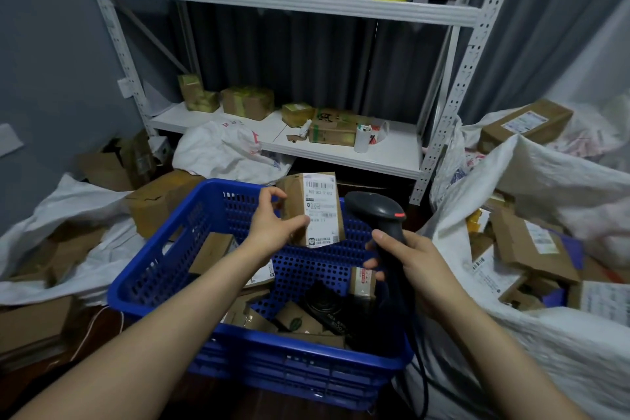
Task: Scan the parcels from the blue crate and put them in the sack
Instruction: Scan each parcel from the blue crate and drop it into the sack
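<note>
Left hand [272,225] pinches parcel [312,211], right hand [414,261] grips scanner [376,215]; your scanner's beside the label, scan may miss.

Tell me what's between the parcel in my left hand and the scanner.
Nothing. In the head view the parcel and the scanner sit side by side over the crate, with only a sliver of gap.

white metal shelving [293,0], grey curtains [306,54]
</note>
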